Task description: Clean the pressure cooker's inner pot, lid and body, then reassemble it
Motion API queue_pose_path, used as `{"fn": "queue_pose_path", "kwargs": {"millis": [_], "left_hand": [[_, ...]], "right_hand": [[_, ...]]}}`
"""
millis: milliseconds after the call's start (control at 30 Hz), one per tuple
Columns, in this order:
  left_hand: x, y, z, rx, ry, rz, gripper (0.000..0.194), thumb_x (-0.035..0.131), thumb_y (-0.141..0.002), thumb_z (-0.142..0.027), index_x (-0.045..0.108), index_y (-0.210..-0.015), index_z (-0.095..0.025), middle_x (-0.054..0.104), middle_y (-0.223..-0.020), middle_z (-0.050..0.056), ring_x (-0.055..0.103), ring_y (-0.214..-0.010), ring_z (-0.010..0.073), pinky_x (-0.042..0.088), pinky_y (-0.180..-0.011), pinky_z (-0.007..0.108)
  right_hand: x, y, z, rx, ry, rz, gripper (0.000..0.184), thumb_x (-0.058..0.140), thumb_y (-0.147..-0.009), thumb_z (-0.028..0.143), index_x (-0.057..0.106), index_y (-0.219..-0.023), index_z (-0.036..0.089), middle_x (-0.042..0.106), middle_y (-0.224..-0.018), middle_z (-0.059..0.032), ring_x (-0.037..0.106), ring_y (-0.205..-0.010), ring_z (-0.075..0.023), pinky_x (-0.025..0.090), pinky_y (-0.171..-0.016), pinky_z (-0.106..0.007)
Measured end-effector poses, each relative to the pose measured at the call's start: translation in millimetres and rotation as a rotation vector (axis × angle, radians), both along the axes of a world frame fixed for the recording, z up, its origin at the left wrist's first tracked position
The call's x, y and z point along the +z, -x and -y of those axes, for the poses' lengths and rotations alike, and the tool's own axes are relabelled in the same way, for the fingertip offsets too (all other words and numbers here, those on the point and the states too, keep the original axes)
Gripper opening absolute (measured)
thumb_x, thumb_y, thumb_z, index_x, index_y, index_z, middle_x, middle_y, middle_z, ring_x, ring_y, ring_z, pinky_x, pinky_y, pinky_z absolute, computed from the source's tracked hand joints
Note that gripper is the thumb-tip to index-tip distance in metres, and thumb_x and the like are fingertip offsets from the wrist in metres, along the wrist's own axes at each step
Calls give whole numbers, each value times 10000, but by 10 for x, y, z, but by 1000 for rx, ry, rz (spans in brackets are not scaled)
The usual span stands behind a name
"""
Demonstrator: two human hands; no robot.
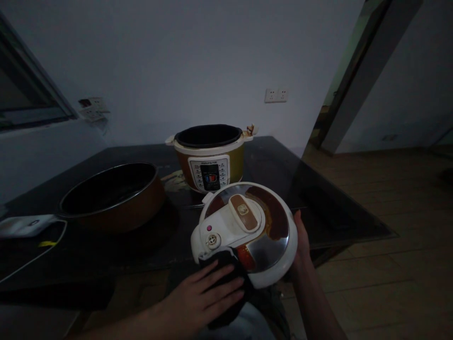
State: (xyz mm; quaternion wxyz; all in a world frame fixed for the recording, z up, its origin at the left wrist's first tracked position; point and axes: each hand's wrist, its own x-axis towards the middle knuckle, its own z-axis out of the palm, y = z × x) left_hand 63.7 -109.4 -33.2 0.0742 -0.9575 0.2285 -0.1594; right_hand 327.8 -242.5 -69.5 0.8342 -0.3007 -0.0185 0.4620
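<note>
A white pressure cooker lid (269, 212), with brown patches on its shiny top, is tilted toward me at the table's front edge. My right hand (301, 243) grips its right rim, most of the fingers hidden behind it. Pressed to the lid's lower left part is a black cloth (228, 257), held under the fingers of my left hand (201, 295). Close to the cloth are the lid's round valve (213, 240) and a small pink button (209, 228). Behind the lid stands the electric pressure cooker body (182, 165), its top uncovered.
A wide brown pot (141, 205) with a dark inside stands to the left on the black table (279, 165). Farther left lie a white device (28, 225) and a white cable (53, 245). Wall sockets (276, 95) are above the table; tiled floor (382, 269) extends to the right.
</note>
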Motion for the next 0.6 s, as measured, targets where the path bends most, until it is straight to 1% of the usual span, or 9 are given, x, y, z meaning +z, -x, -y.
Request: {"fn": "queue_pose_path", "kwargs": {"millis": [67, 133, 167, 267, 333, 467, 600], "left_hand": [[-42, 5, -62, -38, 1, 12, 451, 386, -933, -122, 433, -1379, -164, 412, -1480, 2, 219, -1422, 225, 279, -1138, 410], [-81, -49, -47, -38, 22, 31, 465, 407, -929, -119, 419, -1389, -184, 421, -1474, 20, 226, -1422, 212, 291, -1131, 397], [-93, -95, -12, -15, 48, 45, 500, 439, -912, -115, 397, -1404, -194, 405, -1482, 47, 229, -1421, 225, 318, -1115, 403], [-85, -284, 161, 79, 129, 44, 694, 553, -826, -110, 291, -1460, -212, 268, -1527, 171, 217, -1416, 327, 408, -1035, 458], [-43, -434, 286, 123, 156, 17, 778, 585, -790, -104, 241, -1479, -217, 213, -1531, 222, 204, -1412, 358, 409, -1025, 485], [82, -740, 468, 140, 206, -43, 760, 587, -811, -146, 233, -1480, -218, 232, -1526, 228, 175, -1422, 325, 346, -1077, 478], [219, -1020, 601, 154, 256, -101, 751, 631, -799, -224, 272, -1459, -200, 185, -1541, 230, 129, -1430, 317, 297, -1106, 474]], "right_hand": [[26, 11, -3, -8, 13, -16, 458, 446, -850, 584, 706, -964, 223, 717, -1097, -81, 506, -1259, -270, 315, -1098, -489], [52, 23, -4, -7, 11, -36, 436, 461, -849, 559, 708, -960, 217, 721, -1084, -84, 513, -1252, -269, 316, -1099, -483], [63, 28, -3, -4, 7, -42, 428, 472, -844, 552, 708, -958, 214, 724, -1078, -86, 516, -1249, -270, 318, -1098, -481], [80, 33, -4, 5, -5, -33, 404, 508, -826, 537, 710, -947, 208, 729, -1061, -88, 522, -1243, -271, 325, -1094, -480], [83, 27, -7, 7, -6, -12, 392, 527, -816, 528, 712, -939, 205, 732, -1051, -88, 526, -1238, -271, 334, -1089, -478], [97, 9, -7, -6, 9, 26, 408, 544, -805, 532, 715, -954, 192, 739, -1024, -90, 548, -1215, -267, 362, -1078, -459], [111, 0, 16, -20, 64, 29, 407, 597, -771, 528, 726, -938, 181, 753, -955, -85, 591, -1161, -268, 378, -1075, -426]]}}
